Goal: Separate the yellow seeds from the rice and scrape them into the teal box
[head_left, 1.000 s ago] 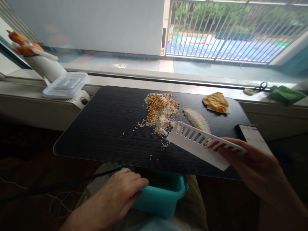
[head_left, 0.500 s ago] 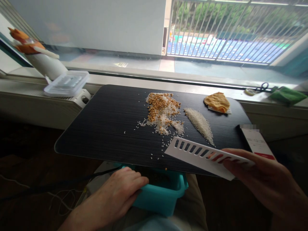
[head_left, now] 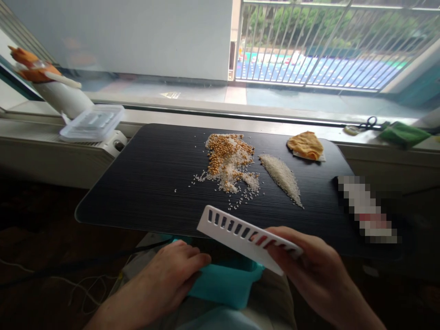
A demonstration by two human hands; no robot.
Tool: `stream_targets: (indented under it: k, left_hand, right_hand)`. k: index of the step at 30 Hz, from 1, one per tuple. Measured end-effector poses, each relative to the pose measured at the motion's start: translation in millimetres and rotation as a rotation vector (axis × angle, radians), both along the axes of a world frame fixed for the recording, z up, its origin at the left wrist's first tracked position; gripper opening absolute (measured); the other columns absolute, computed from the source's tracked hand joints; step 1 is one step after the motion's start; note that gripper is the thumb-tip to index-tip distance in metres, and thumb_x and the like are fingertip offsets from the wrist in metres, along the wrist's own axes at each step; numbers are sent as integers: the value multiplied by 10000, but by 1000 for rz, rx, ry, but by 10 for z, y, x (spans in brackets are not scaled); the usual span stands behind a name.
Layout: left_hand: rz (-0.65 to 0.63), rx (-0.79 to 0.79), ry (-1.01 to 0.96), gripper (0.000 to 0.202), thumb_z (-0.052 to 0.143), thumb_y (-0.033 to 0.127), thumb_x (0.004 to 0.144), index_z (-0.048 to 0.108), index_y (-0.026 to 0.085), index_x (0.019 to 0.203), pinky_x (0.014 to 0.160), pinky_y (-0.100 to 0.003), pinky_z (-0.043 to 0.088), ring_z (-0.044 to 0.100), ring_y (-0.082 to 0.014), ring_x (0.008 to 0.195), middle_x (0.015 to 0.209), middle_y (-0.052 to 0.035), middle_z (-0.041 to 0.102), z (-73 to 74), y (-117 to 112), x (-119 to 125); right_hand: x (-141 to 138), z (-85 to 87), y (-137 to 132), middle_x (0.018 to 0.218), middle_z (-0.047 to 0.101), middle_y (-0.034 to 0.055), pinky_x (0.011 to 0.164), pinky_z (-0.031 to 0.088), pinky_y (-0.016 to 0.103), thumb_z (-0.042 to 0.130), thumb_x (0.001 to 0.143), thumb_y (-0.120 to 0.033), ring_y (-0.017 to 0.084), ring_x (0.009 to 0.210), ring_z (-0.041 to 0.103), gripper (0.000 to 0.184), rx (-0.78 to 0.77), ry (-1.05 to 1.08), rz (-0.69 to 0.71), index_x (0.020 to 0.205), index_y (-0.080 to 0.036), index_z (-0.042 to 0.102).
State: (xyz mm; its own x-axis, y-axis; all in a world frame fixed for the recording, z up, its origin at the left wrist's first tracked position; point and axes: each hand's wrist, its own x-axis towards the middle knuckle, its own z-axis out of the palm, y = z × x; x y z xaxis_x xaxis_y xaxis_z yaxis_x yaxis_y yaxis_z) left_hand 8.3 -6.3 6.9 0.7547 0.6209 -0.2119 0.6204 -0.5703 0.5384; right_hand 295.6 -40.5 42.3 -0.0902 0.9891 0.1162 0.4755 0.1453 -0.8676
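Observation:
My right hand grips a white slotted plastic scraper by its right end and holds it over the near edge of the black tabletop. Just below that edge sits a teal plastic bin, and my left hand grasps its left rim. On the tabletop lies a mixed heap of yellow beans and white rice. To its right is a separate strip of plain rice. Loose grains are scattered near the front edge.
A folded yellow cloth lies at the tabletop's far right, a phone at its right edge. On the sill stand a clear lidded box, a white holder with orange tools, scissors and a green cloth.
My right hand drew the scraper from beside the rice strip toward me and leftward, to the near table edge above the bin. My left hand stayed on the bin.

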Motion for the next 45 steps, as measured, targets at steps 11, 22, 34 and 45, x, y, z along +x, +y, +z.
stream_targets:
  k: [11, 22, 34, 45]
  left_hand:
    - [-18, 33, -62, 331, 479, 2, 859, 610, 229, 1062, 809, -333, 458, 631, -206, 832, 935, -5, 691, 54, 22, 14]
    - [-19, 43, -55, 387, 494, -7, 851, 587, 250, 1125, 880, -347, 449, 652, -206, 895, 984, -3, 692, 11, 21, 23]
    - [-16, 35, -67, 384, 497, -10, 849, 593, 255, 1110, 895, -343, 456, 656, -200, 884, 967, 1, 688, -13, 38, 1]
    - [-9, 50, -73, 358, 501, 1, 852, 605, 244, 1093, 863, -341, 471, 656, -205, 873, 965, -8, 693, 3, 44, -9]
  right_hand:
    - [398, -287, 147, 810, 798, 17, 573, 598, 234, 693, 861, -419, 194, 652, 743, 252, 99, -120, -528, 996, -223, 777]
    - [433, -165, 391, 835, 792, 12, 579, 585, 232, 681, 883, -392, 173, 661, 728, 226, 156, -133, -420, 1009, -226, 768]
    - [372, -104, 437, 908, 795, 29, 633, 606, 247, 659, 901, -405, 196, 746, 747, 224, 97, -72, -291, 1002, -235, 762]
    - [408, -126, 471, 827, 786, 12, 588, 585, 258, 689, 866, -421, 192, 672, 727, 240, 131, -121, -384, 1014, -249, 767]
